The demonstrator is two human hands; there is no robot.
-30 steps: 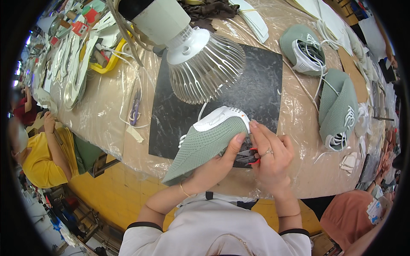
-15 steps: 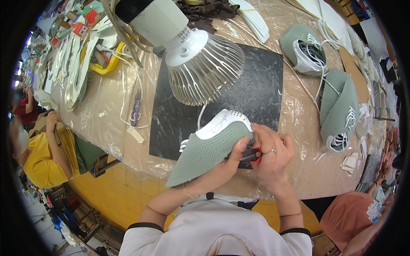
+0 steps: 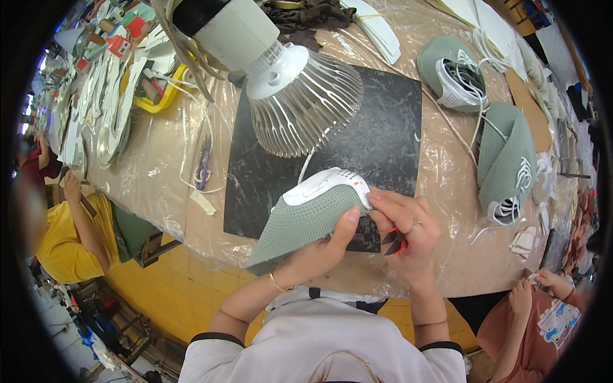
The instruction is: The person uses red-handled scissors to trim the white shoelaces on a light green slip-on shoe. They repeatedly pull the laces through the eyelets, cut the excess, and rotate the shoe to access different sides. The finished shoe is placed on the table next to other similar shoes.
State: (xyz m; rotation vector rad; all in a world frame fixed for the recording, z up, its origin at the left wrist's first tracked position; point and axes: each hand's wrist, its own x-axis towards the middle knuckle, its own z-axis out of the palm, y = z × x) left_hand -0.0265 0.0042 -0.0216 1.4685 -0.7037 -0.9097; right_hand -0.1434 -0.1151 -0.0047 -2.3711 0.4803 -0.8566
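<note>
A sage-green knit shoe upper point(image 3: 313, 217) with a white side panel lies tilted over the near edge of the black mat. My left hand point(image 3: 319, 254) grips it from underneath, its thumb pressed against the knit. Small snips point(image 3: 394, 241) with red handles and dark blades are tucked in my right hand point(image 3: 412, 236), blades pointing down and left. Thumb and forefinger of that hand pinch the upper's right end at the white panel's edge. Whatever lies between those fingertips is too small to make out.
A large finned lamp point(image 3: 300, 102) hangs over the black mat point(image 3: 389, 140). At right lie two more green uppers point(image 3: 504, 159) with white laces. Purple-handled scissors point(image 3: 203, 165) and a yellow basket point(image 3: 167, 102) are at left. People sit at both sides.
The upper has shifted slightly down and left. My right hand has swung the snips' blades away from my left thumb and now pinches the upper's edge. At right, a person's hands have come into view.
</note>
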